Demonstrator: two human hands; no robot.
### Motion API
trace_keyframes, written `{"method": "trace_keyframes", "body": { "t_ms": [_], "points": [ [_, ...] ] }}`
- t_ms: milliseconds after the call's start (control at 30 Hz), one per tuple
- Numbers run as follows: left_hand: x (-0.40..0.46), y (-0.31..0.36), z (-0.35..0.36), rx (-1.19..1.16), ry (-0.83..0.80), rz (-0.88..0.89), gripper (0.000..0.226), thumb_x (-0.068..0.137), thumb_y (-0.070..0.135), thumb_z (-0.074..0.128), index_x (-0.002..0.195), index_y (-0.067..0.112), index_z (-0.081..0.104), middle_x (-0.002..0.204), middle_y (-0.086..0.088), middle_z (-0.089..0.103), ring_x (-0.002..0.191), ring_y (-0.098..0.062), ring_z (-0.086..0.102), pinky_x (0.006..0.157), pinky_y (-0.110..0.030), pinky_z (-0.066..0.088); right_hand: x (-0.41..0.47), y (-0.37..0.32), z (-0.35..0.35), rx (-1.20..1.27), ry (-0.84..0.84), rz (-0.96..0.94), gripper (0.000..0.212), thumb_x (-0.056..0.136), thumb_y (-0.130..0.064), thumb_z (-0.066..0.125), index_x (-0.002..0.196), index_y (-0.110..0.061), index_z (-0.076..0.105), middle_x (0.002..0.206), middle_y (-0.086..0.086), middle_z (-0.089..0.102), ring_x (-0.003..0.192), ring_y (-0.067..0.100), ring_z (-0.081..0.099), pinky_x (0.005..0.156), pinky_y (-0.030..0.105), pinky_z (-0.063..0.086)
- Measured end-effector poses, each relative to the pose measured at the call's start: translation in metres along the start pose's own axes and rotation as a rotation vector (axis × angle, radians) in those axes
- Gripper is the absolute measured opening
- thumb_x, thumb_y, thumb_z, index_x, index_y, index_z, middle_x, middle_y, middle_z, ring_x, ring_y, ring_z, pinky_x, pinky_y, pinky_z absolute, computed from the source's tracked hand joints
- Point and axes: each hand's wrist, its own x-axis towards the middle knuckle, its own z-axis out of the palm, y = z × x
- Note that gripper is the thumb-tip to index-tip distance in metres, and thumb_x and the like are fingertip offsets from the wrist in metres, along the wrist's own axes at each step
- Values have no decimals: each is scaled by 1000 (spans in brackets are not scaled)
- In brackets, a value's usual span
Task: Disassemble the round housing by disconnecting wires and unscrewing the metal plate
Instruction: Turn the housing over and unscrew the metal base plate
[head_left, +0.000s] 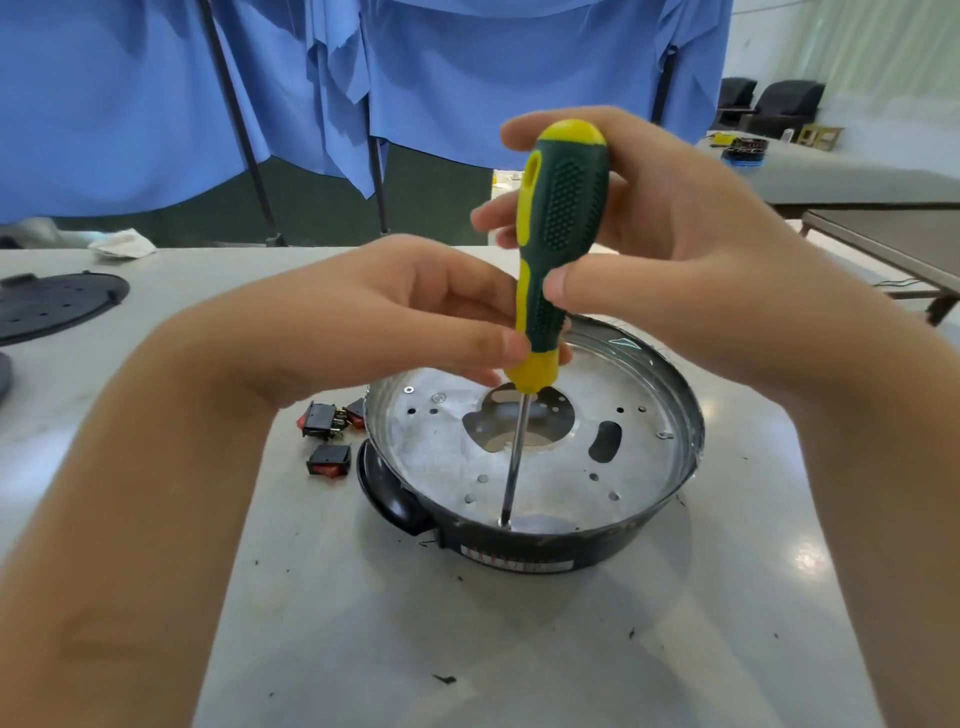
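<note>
The round black housing (519, 551) sits on the table in front of me, with a black handle at its left. Inside it lies the silver metal plate (561, 483), with a large centre cutout and several small holes. A green and yellow screwdriver (561, 228) stands nearly upright, its tip down at the plate's near edge by the housing wall. My right hand (691, 249) wraps the upper handle. My left hand (415, 312) pinches the lower yellow collar of the handle. No wires are visible.
Three black and red rocker switches (327, 441) lie on the table just left of the housing. A black perforated round cover (52, 304) rests at the far left. Blue cloth hangs behind the table; another table stands at right.
</note>
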Motion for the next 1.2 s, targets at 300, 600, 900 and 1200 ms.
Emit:
{"method": "trace_keyframes", "body": {
  "t_ms": [300, 600, 900, 1200],
  "points": [
    [10, 3, 15, 88, 147, 36, 21, 64, 31, 84, 83, 34, 74, 79, 7, 74, 82, -10, 73, 76, -18, 55, 2, -3, 7, -202, 131, -42, 45, 78, -40, 75, 117, -24, 58, 99, -1, 67, 84, 10, 65, 76, 32, 57],
    [6, 2, 9, -13, 5, -49, 44, 82, 15, 69, 125, 16, 61, 109, -3, 75, 107, -18, 69, 96, -28, 51, -1, -1, -2, 39, 56, -16, 65, 80, -5, 56, 140, -21, 38, 105, 4, 70, 99, 8, 68, 79, 23, 55],
    [17, 1, 24, 139, 201, 4, 36, 66, 38, 84, 98, 27, 72, 94, 4, 76, 92, -13, 72, 85, -29, 58, 5, 3, 6, -197, 122, -25, 58, 77, -32, 78, 126, -24, 49, 93, -7, 64, 84, 8, 65, 76, 30, 57],
    [7, 0, 12, 57, 26, -63, 32, 83, 18, 67, 115, 15, 69, 111, 2, 74, 109, -15, 68, 99, -31, 51, 0, 4, -6, -13, 33, 31, 78, 76, -7, 57, 146, -27, 30, 112, -4, 67, 103, 9, 67, 87, 33, 56]
  ]
}}
